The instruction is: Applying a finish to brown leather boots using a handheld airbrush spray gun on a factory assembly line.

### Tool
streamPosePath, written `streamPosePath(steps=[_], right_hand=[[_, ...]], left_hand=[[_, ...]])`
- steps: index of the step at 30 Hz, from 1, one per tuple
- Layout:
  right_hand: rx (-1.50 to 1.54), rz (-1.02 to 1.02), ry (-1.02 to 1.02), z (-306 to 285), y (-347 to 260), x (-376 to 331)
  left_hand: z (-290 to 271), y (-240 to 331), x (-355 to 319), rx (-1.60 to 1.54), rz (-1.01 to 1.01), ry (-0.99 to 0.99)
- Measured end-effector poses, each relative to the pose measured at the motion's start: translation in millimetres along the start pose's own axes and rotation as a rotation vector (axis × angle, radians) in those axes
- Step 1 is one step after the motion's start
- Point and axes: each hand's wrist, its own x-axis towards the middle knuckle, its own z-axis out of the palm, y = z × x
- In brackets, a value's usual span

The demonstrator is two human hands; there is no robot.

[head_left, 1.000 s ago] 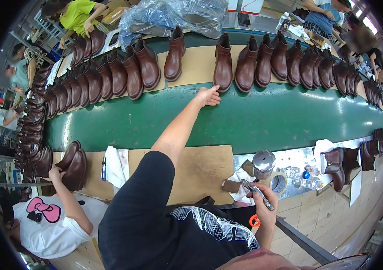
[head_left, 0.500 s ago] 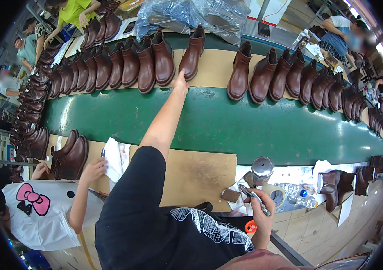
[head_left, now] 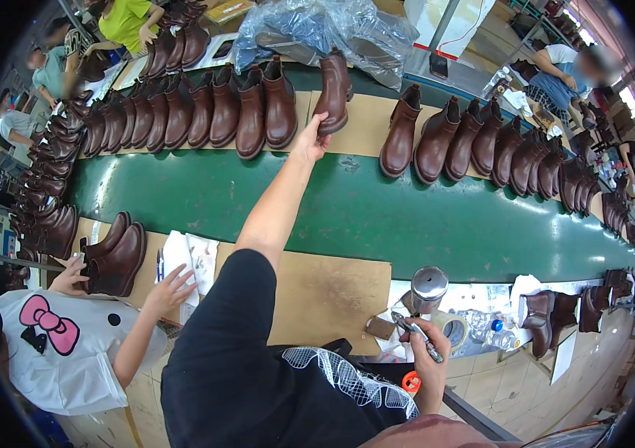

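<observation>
My left arm reaches across the green-topped bench. With its fingers closed around the toe end of a brown ankle boot (head_left: 334,91), my left hand (head_left: 312,138) grips it, the toe pointing toward me. Rows of similar boots stand on cardboard to either side. At the lower right my right hand (head_left: 431,354) is closed on a pen (head_left: 427,345) with a dark, patterned barrel. Beside that hand lie a brown block (head_left: 381,328) and a stained white cloth. A metal canister (head_left: 429,284) stands just beyond.
Cardboard (head_left: 332,299) covers the near ledge. A tape roll (head_left: 453,328) and plastic bottles (head_left: 485,328) sit to the right. At the left, a co-worker in a white shirt (head_left: 71,351) has hands near a boot (head_left: 117,261) and a white cloth (head_left: 183,261). Clear plastic wrap (head_left: 325,33) lies at the back.
The boot in my left hand has shifted slightly right and turned more upright. The co-worker's right hand has moved and its fingers are spread. My right hand has barely moved.
</observation>
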Motion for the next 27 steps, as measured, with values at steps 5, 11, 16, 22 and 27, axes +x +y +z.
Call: streamPosePath(steps=[5,11,16,22,27], right_hand=[[0.022,-0.038,-0.007,-1.1,-5.6,-28.9],[0.007,-0.19,0.014,2.9,-15.0,-60.5],[0.011,-0.229,0.038,-1.3,-28.8,-93.0],[-0.051,-0.348,0.089,-16.3,-54.9,-112.1],[-0.066,-0.516,0.096,-16.6,-89.0,-111.0]], left_hand=[[5.1,13.7,-128.2,0.098,0.337,-0.229],[22.0,-3.3,-276.9,-0.275,0.11,-0.864],[1.9,-36.1,-311.7,-0.499,-0.354,-1.088],[-53.3,-105.4,-341.6,0.136,-0.02,-0.678],[-80.5,-139.0,-371.3,0.383,0.072,-0.723]])
